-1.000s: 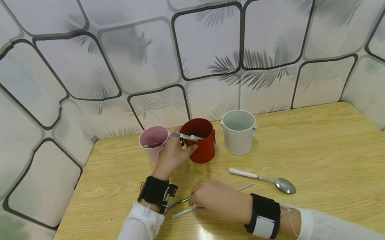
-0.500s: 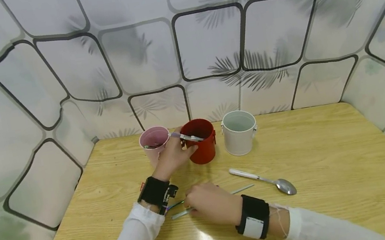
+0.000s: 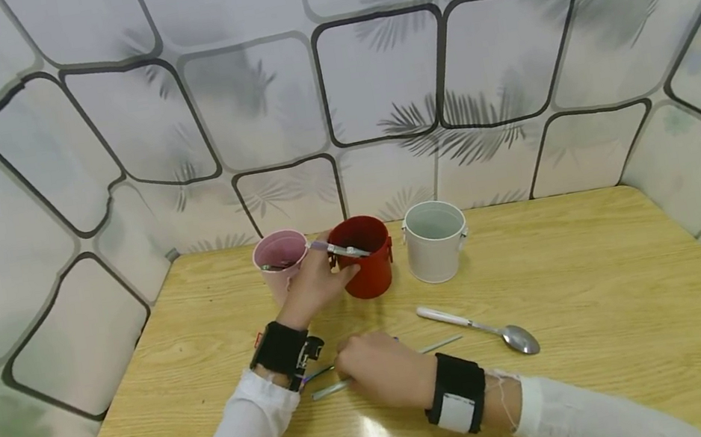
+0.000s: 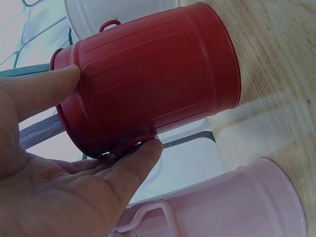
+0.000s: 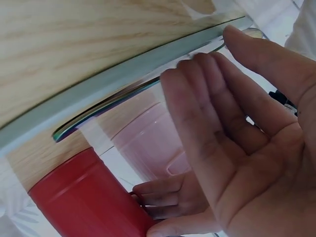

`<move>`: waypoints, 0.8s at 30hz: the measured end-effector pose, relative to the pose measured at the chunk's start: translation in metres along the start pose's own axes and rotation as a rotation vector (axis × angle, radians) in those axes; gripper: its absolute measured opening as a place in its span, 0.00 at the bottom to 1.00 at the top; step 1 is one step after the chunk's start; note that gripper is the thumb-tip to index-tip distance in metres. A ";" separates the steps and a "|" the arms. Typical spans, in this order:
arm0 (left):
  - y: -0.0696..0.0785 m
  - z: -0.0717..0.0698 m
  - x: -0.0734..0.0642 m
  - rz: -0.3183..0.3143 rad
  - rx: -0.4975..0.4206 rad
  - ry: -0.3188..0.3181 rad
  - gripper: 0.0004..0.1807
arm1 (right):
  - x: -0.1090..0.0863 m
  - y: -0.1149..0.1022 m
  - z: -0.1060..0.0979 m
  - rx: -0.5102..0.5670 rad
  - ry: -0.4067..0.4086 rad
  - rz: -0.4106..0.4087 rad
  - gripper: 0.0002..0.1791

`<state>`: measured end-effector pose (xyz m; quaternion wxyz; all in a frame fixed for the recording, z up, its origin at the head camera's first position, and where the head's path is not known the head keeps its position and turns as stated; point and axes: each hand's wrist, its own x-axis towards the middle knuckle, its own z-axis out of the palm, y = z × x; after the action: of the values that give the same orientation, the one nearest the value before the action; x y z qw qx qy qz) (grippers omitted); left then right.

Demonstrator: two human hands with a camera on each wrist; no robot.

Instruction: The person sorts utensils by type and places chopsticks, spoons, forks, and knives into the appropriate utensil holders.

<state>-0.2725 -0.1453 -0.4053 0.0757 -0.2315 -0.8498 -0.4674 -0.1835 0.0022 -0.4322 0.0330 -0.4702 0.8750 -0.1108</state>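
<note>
My left hand [image 3: 315, 280] grips the red bucket [image 3: 370, 276] at its left side, thumb on the rim and fingers at the side ring, as the left wrist view shows. Two utensil handles jut from that bucket, one a teal handle [image 4: 24, 70]. My right hand [image 3: 387, 371] hovers palm down low over the table, fingers loosely bent, a gap between thumb and fingertips. Its fingertips are right at a slim iridescent utensil [image 5: 106, 106]. A long pale green stick-like utensil [image 5: 118, 76] lies alongside, partly hidden under the hand in the head view.
Left of the red bucket stands a pink bucket [image 3: 278, 282] with some utensils inside. A white bucket [image 3: 435, 255] stands to its right. A spoon [image 3: 518, 338] with a white handle lies on the wooden table [image 3: 605, 286]. A patterned wall covering [image 3: 384, 77] rises behind.
My right hand has moved slightly left along the utensils, covering more of the iridescent one. The left hand and the red bucket have stayed in place.
</note>
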 end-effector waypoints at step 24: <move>-0.001 0.001 0.001 -0.006 0.019 0.009 0.34 | -0.004 -0.004 -0.004 -0.088 -0.010 -0.046 0.16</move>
<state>-0.2737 -0.1450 -0.4067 0.0803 -0.2262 -0.8545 -0.4606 -0.1788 0.0043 -0.4281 0.0142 -0.4917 0.8678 -0.0702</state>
